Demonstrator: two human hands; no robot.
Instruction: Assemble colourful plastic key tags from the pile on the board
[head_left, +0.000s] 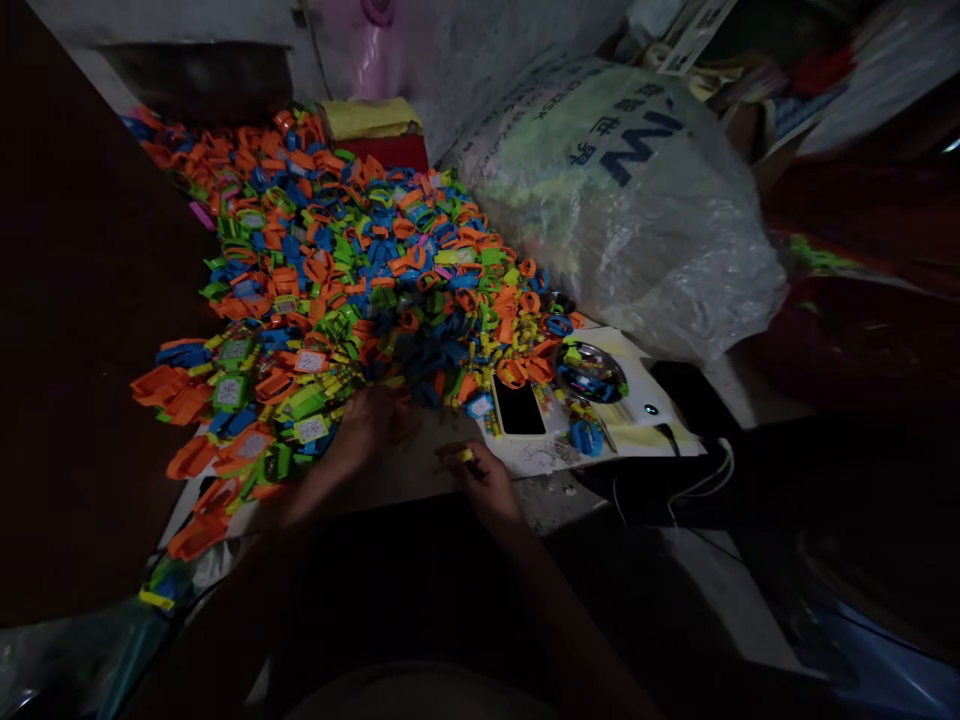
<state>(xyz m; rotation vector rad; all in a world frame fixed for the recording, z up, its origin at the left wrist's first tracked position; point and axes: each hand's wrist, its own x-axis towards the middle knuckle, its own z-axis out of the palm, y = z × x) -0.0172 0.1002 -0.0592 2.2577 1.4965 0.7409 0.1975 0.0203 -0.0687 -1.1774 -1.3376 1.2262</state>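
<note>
Phone (519, 407) is the reference; sides as the wearer sees them. It lies face up on the table (427, 440), dark screen, pale edge.

Right hand (487, 485): nearer the wearer than the phone and a bit left of it, fingers pinching a small yellow piece (466, 455). Piece sits above the table's bare patch, left of and nearer than the phone.

Left hand (361, 432): well left of the phone, at the near edge of the pile (360, 240). Fingers too dark there; can't tell if they're spread or gripping.

Pile is orange, blue, green and yellow plastic pieces, spreading left of and beyond the phone. Several on its near left side carry pale printed squares.

Right of the phone: metal bowl (619, 390) with small mixed parts, slightly beyond; blue ring (586, 437), nearer; white cable (720, 468), farther right.

Beyond the phone, to the right: big clear plastic bag (675, 240), bulging, dark lettering. Beyond and left: red and yellow box (386, 150) behind the pile.
</note>
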